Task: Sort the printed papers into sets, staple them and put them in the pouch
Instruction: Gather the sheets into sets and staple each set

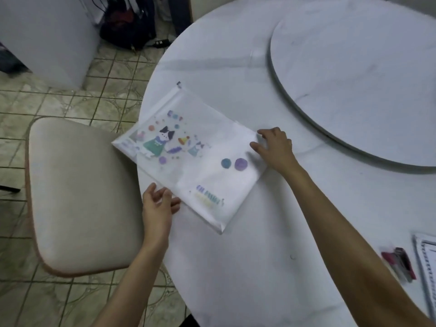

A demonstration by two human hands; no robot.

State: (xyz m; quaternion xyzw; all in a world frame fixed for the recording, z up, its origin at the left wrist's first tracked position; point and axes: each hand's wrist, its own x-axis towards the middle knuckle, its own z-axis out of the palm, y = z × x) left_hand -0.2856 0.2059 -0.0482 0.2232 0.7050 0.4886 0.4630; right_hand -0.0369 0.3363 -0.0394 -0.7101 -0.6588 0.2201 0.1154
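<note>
**A:** Obs. The pouch (188, 161) lies flat on the tabletop (259, 256), hard against its left rim. The zip-end corner overhangs the rim, above the chair (80, 197). The zip pull (178, 83) sits at the far corner.

**B:** Hands?

**A:** The right hand (274, 147) is on the pouch's right end, fingers spread and tips pressing down, gripping nothing. The left hand (158, 204) is loose and spread, fingertips at the near long edge. Touching or just short of it: cannot tell.

**B:** Contents?

**A:** White sheets show through the printed front. Zip closed or not: too blurred. More printed papers (427, 267) lie at the right rim, with the stapler (398, 263) just beside them, well apart from the pouch. Judgement: filing is not finished.

**B:** Failure modes?

**A:**
1. Any leftward push from the right hand would slide the pouch further over the rim. The surface looks slick, so it could tip onto the chair or the floor.
2. If the zip is open, sheets could spill out of that overhanging end.
3. Pressure at one end only could make the pouch pivot rather than stay square.
4. The right forearm passes near the stapler, and a careless sweep back could knock it or the papers off the rim.
</note>
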